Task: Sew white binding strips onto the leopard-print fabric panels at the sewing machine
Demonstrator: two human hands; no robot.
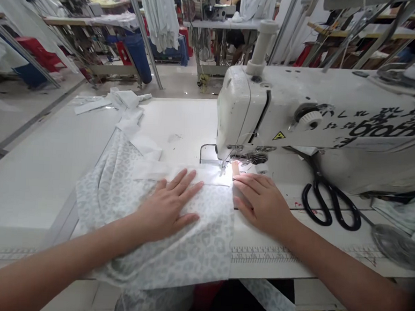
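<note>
A pale fabric with a grey leopard print (202, 239) lies over the front of the sewing table, with a plain white strip (150, 169) along its upper edge. My left hand (171, 202) rests flat on the fabric, fingers spread, fingertips on the strip. At the fabric's right edge, my right hand (263, 201) lies with its fingers extended close together. Its fingertips are beside a small tan piece (235, 169) near the lit presser foot (223, 166). The strip's right end is under the needle area of the white sewing machine (238, 110).
Black-handled scissors (320, 181) lie right of my right hand, near a round grey disc (395, 244). A printed ruler (264, 255) runs along the table's front. White scraps (126, 103) lie at the back left. Other sewing stations (219, 22) stand beyond.
</note>
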